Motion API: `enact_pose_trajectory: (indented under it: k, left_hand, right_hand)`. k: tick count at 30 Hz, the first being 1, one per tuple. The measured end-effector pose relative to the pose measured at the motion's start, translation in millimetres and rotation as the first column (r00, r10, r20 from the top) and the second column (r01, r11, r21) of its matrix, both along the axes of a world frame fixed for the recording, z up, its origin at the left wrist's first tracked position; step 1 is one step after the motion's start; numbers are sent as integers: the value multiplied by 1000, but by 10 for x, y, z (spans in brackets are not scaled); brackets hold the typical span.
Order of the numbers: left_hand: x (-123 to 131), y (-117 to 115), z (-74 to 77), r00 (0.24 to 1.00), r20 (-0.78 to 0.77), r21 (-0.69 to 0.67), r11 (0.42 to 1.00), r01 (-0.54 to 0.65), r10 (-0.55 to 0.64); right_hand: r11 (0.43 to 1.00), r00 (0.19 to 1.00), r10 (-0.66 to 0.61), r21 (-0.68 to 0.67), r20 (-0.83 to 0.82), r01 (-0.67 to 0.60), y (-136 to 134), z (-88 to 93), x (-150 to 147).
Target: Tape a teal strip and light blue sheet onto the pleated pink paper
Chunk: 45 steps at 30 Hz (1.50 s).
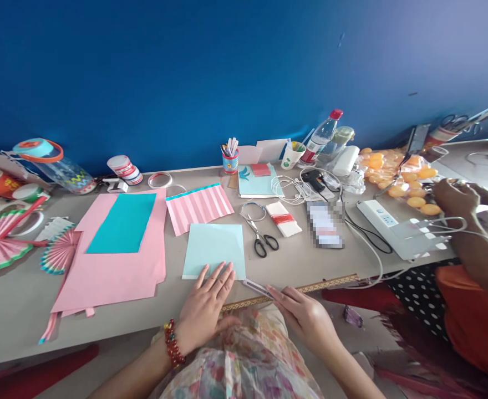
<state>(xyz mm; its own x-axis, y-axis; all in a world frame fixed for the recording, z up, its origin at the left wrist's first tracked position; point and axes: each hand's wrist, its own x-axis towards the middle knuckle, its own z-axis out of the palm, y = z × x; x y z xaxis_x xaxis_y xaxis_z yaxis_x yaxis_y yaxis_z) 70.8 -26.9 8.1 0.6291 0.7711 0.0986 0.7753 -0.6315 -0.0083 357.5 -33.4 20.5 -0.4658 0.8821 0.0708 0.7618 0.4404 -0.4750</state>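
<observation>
My left hand (208, 299) lies flat with fingers spread, its fingertips on the near edge of a light blue paper sheet (214, 246). A narrow, paler strip runs along that near edge. In my right hand (306, 316) is a slim white utility knife (256, 287), its tip beside the sheet's near right corner. Black-handled scissors (261, 244) lie to the right of the sheet, below a thin wire ring (253, 211). Red thread wound on a white card (283, 219) is close by. Behind the sheet sits a pleated pink paper (200, 209) with a blue edge.
Pink sheets (119, 282) bearing a teal piece (123, 224) lie at left, near folded paper fans (61, 249). A phone (326, 224), glue gun (314, 180), power strip (387, 227) and cables are at right. A co-worker's hand (456, 197) works beside orange balls (406, 174).
</observation>
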Motion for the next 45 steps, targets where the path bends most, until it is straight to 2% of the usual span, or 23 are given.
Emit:
enact_pose_trajectory:
  k: [18, 27, 35, 45]
  left_hand:
    - [15, -8, -14, 1000, -6, -46, 999, -18, 18]
    - [-152, -29, 87, 999, 52, -54, 998, 13, -10]
    - [-195, -63, -4, 1000, 17, -44, 999, 8, -8]
    - [-173, -67, 7, 1000, 14, -20, 1000, 9, -9]
  right_hand:
    - [1000, 1000, 21, -20, 10, -21, 9, 7, -107]
    - [1000, 1000, 8, -13, 12, -8, 20, -41, -90]
    - [1000, 1000, 9, -26, 9, -9, 3, -49, -99]
    - [998, 1000, 27, -59, -6, -28, 8, -98, -62]
